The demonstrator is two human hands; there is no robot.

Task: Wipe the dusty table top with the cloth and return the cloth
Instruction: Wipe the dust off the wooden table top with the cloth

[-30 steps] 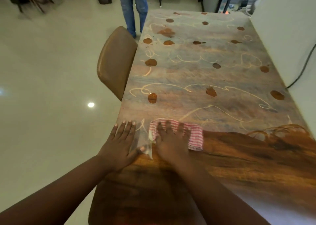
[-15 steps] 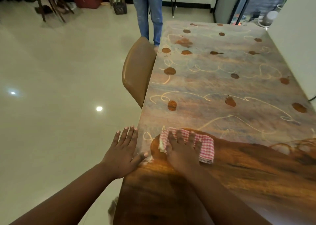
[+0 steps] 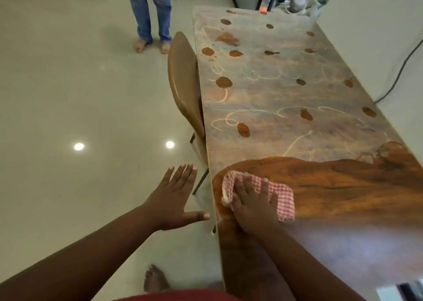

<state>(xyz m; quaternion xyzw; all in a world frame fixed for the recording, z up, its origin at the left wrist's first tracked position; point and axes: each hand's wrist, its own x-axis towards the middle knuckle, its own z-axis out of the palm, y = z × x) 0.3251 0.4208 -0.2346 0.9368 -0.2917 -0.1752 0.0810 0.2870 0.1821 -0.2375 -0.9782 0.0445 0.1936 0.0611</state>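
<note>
A long wooden table top [image 3: 286, 99] runs away from me, grey with dust and marked with finger trails and bare brown spots. Its near part [image 3: 343, 186] is wiped to a glossy brown. A red-and-white checked cloth [image 3: 283, 197] lies near the table's left edge. My right hand [image 3: 249, 204] presses flat on the cloth with fingers spread. My left hand [image 3: 174, 197] hovers open beside the table's left edge, fingers straight, thumb pointing at the edge, holding nothing.
A tan chair [image 3: 183, 85] is pushed against the table's left side. A person in jeans [image 3: 151, 14] stands barefoot on the tiled floor beyond it. A white wall with a black cable [image 3: 398, 71] borders the right side. Small objects stand at the far end.
My left hand has come off the table edge and now hovers beside it. My right hand has dragged the cloth back toward me, widening the wiped patch at the left edge.
</note>
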